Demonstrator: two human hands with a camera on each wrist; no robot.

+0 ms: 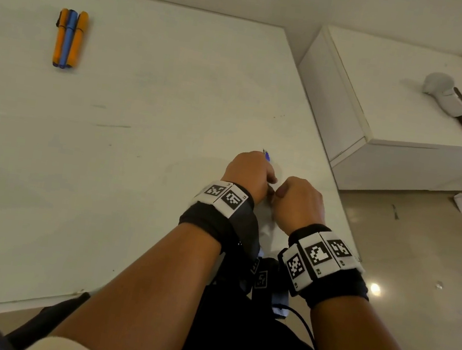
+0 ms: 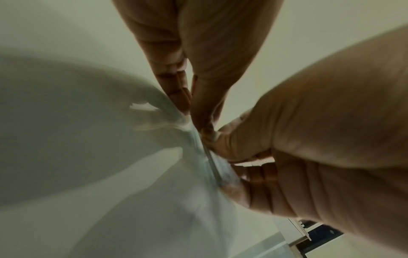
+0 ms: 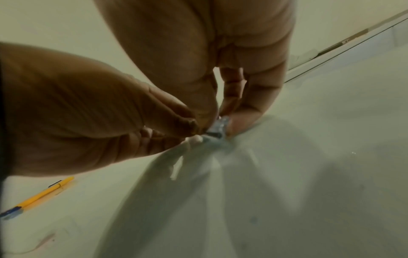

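Our head camera looks down at the white table (image 1: 103,186). Our 2 wrist cameras sit close beneath the left hand (image 1: 249,171) and right hand (image 1: 298,202), facing the fingertips; all 3 share the clear plastic bag (image 1: 266,224).

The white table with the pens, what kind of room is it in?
Probably a home or small office room: a plain white table with three pens, a low white cabinet beside it, a shiny floor. The left hand and right hand pinch a clear bag there.

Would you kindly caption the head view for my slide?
Left hand and right hand pinch a clear bag; pens lie beyond.
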